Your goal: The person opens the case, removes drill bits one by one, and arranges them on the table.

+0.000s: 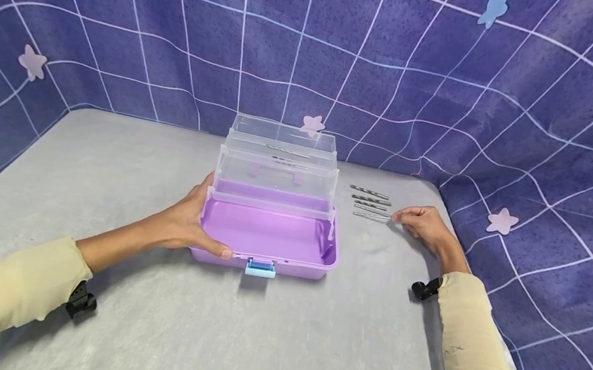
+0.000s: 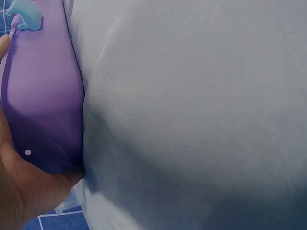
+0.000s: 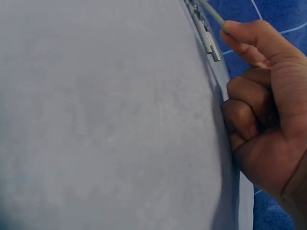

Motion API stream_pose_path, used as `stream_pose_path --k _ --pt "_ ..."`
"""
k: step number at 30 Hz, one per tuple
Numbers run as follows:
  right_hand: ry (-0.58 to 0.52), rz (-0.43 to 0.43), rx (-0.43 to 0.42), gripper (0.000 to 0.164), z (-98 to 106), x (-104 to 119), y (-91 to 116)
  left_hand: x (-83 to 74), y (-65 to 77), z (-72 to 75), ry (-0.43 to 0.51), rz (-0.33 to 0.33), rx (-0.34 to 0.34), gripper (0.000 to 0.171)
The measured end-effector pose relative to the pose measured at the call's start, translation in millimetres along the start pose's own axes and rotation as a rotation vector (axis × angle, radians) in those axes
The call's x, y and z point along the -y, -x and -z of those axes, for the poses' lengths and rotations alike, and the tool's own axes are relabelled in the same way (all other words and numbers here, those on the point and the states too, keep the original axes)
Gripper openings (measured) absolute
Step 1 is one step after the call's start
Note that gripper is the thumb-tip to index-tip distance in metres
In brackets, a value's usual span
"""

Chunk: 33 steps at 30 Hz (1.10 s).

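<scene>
A purple toolbox stands with its clear tiered trays raised and a light blue latch at the front. My left hand grips its left end, thumb along the front rim; the purple wall fills the hand in the left wrist view. To the right of the box, my right hand pinches the end of a metal drill bit between thumb and fingertips. Several other drill bits lie beside it in a row on the table. A few thin drill bits show in the clear trays.
The grey cloth-covered table extends around the box. A blue grid-patterned curtain with star shapes hangs along the back and right edges.
</scene>
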State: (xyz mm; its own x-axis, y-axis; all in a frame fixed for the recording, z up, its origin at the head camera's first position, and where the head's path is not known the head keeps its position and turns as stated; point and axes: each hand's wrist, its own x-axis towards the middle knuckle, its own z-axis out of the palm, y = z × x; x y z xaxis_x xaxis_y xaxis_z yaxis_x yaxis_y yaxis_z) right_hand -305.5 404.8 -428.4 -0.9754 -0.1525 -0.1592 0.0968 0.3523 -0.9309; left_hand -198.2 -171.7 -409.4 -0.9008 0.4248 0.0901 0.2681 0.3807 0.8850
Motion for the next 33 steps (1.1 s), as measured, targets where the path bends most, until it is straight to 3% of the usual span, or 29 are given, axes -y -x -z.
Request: stream_pose_path --k 9,17,33 --pt "0.095 -0.043 0.035 0.017 3 -2 -7 0.7 3.7 0.3 -0.019 0.042 -0.007 0.172" --pt "0.096 -0.065 0.022 0.01 3 -5 -11 0.1 3.7 1.1 0.001 0.031 -0.009 0.171" --pt "0.066 -0.039 0.013 0.024 9 -11 -10 -1.2 3.9 -0.1 -0.013 0.064 -0.004 0.174"
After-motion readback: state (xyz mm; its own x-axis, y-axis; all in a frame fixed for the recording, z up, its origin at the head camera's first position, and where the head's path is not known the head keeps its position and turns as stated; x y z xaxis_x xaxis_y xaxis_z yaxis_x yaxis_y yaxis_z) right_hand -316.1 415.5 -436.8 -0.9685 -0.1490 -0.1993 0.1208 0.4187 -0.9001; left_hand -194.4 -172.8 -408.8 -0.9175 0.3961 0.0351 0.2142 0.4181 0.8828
